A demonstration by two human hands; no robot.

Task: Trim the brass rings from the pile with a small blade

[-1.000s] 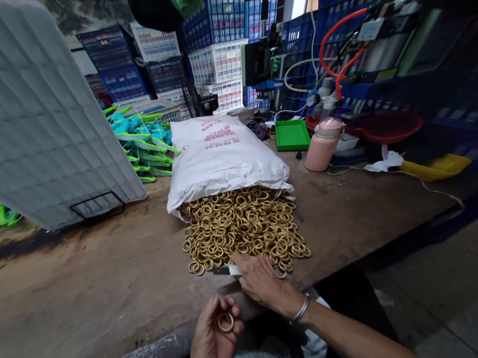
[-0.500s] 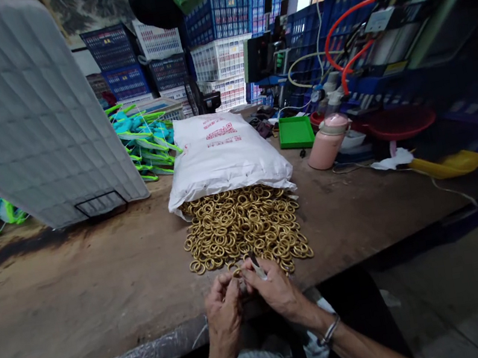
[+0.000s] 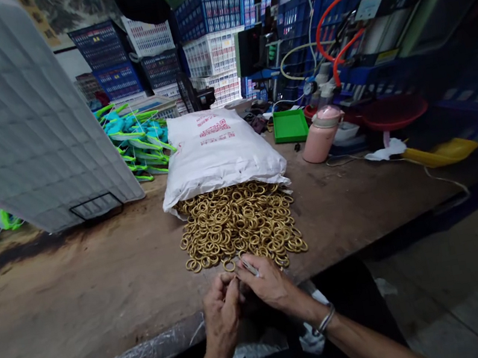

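Observation:
Gold-coloured rings (image 3: 237,222) lie in a loose pile in front of the open mouth of a white sack (image 3: 220,151) with red print. My left hand (image 3: 222,307) is closed in a pinch just short of the pile, on a ring mostly hidden by the fingertips. My right hand (image 3: 268,284) is wrapped round a small knife-like tool (image 3: 250,267) with a pale, shiny body; its exact kind is unclear. The fingertips of both hands nearly meet. One single ring (image 3: 229,265) lies at the pile's front edge, just beyond them.
A tall grey padded panel (image 3: 27,116) stands at the left, with bright green and blue plastic pieces (image 3: 135,135) behind it. To the right are a green tray (image 3: 290,127), a pink bottle (image 3: 321,136) and a yellow scoop-like piece (image 3: 443,156). Stacked crates (image 3: 217,48) fill the back.
The tool in my right hand has tilted; its dark tip no longer shows upright. The ring between my fingertips is now less visible. The whole view has shifted slightly.

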